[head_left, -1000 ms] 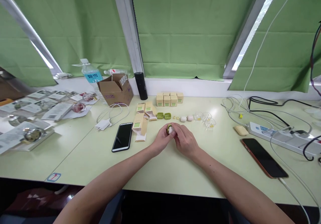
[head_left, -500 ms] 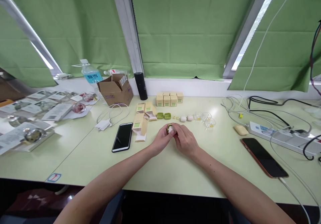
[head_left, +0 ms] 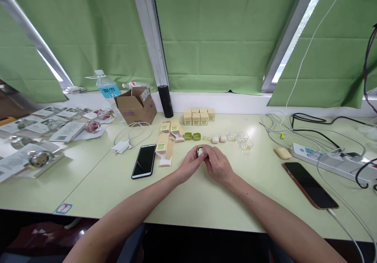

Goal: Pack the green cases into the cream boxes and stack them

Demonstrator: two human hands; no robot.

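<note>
My left hand [head_left: 190,162] and my right hand [head_left: 218,164] meet over the middle of the table, both closed around one small green cup with a white piece [head_left: 201,151] in it. The fingers hide most of it. Just beyond are two square green cups [head_left: 192,136], tiny yellow pieces [head_left: 206,138], a white piece [head_left: 215,140] and a pinkish piece [head_left: 223,138] in a row. Several clear plastic cups [head_left: 243,139] stand to the right. Opened small cartons [head_left: 163,147] lie left of my hands.
Several closed small boxes [head_left: 199,117] stand at the back, near a black cylinder [head_left: 165,101] and a brown carton [head_left: 136,106]. A phone [head_left: 144,161] lies left; another phone [head_left: 310,184], a power strip [head_left: 324,159] and cables are right. Packaged items [head_left: 67,131] cover the far left.
</note>
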